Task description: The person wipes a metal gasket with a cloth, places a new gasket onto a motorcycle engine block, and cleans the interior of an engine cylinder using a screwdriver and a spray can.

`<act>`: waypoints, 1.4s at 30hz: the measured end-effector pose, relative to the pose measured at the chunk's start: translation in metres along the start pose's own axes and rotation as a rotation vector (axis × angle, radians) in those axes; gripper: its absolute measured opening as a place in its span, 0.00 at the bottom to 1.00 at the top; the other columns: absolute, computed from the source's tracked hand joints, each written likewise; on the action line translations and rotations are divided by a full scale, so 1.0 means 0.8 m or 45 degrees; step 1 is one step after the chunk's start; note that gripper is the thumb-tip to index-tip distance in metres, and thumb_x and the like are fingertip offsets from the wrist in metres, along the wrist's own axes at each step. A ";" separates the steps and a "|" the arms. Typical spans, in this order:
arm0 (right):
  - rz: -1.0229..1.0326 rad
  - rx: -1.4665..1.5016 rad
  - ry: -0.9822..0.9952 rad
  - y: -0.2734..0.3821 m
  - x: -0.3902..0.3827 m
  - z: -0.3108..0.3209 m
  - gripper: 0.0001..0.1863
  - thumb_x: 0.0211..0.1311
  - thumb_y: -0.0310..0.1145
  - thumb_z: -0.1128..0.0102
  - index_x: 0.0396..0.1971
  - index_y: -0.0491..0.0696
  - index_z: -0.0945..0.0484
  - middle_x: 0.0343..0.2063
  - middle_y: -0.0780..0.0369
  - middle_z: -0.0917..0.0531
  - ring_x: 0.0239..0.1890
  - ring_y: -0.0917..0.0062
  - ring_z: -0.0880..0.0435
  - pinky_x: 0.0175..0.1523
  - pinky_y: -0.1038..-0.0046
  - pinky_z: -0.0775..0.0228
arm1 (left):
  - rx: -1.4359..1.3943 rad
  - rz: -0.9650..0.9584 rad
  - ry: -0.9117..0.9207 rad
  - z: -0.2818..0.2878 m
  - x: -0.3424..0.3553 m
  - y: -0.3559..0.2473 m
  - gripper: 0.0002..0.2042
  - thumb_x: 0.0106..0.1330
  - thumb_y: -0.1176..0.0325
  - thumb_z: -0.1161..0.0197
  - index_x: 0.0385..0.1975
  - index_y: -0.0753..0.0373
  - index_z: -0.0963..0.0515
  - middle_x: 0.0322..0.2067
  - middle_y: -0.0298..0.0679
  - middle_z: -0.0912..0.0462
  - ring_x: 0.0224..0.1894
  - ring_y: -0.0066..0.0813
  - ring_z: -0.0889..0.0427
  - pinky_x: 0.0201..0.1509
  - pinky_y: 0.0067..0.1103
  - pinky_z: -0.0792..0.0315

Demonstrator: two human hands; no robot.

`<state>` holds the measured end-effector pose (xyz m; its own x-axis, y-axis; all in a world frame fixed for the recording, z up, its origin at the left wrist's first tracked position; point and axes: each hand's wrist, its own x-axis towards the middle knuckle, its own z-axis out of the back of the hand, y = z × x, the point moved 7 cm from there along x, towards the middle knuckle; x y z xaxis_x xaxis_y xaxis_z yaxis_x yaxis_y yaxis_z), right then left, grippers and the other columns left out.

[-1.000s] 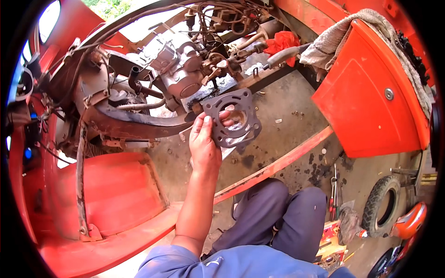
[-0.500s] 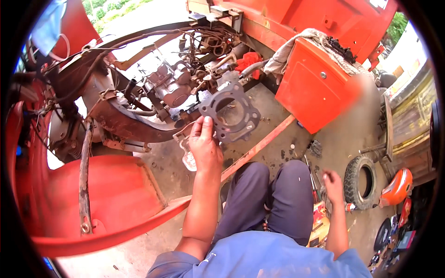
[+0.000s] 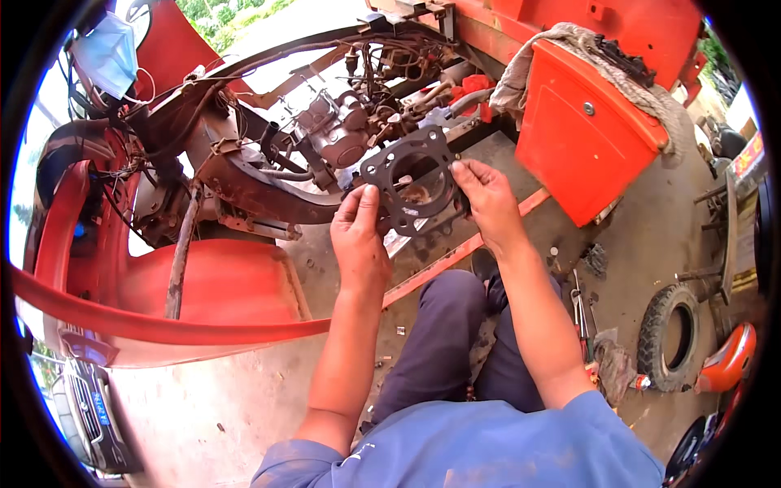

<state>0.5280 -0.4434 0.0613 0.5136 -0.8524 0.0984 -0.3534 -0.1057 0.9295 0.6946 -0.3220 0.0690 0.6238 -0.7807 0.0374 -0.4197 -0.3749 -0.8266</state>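
A flat, dark cylinder head gasket (image 3: pixel 399 203) with a large round hole and several small holes is held up in front of me, slightly tilted. At its lower left edge, my left hand (image 3: pixel 360 240) pinches it between thumb and fingers. My right hand (image 3: pixel 493 205) grips the opposite edge, thumb on top. Beyond the gasket sits a greasy metal engine (image 3: pixel 338 134) in a vehicle frame. Part of a silvery metal piece (image 3: pixel 396 243) shows beneath the gasket; the rest is hidden.
A red box (image 3: pixel 582 134) draped with a grey cloth (image 3: pixel 561 37) stands to the right. A red bar (image 3: pixel 435 268) crosses before my knees. Farther right are a tire (image 3: pixel 669 337) and an orange part (image 3: pixel 726 358). A red body panel (image 3: pixel 207 281) lies left.
My right hand has risen from beside my right knee and taken hold of the gasket's right edge. My left hand still holds it. The view has shifted and the knees have moved.
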 end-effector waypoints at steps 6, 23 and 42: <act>-0.021 0.128 0.017 -0.018 0.080 0.005 0.14 0.78 0.38 0.44 0.38 0.42 0.16 0.31 0.73 0.18 0.33 0.91 0.25 0.40 0.83 0.32 | 0.133 -0.020 -0.052 0.009 0.051 0.037 0.07 0.75 0.68 0.39 0.42 0.66 0.20 0.36 0.39 0.13 0.33 0.27 0.13 0.32 0.23 0.17; -0.100 0.014 -0.156 -0.110 0.182 0.017 0.18 0.78 0.48 0.46 0.36 0.51 0.16 0.24 0.73 0.16 0.18 0.91 0.29 0.21 0.84 0.41 | -0.244 -0.003 -0.210 0.045 0.190 0.117 0.18 0.81 0.58 0.52 0.46 0.68 0.23 0.35 0.44 0.15 0.31 0.33 0.15 0.32 0.28 0.19; -0.333 0.112 -0.046 -0.154 0.182 0.016 0.23 0.78 0.52 0.50 0.42 0.45 0.19 0.27 0.66 0.15 0.21 0.85 0.23 0.24 0.81 0.33 | -0.099 -0.106 -0.486 0.088 0.187 0.156 0.11 0.77 0.65 0.45 0.42 0.65 0.19 0.31 0.36 0.15 0.23 0.24 0.19 0.22 0.20 0.24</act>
<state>0.6364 -0.5612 -0.0436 0.5688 -0.8078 -0.1547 -0.2798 -0.3670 0.8871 0.7819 -0.4503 -0.0679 0.8521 -0.5092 -0.1210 -0.3966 -0.4775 -0.7840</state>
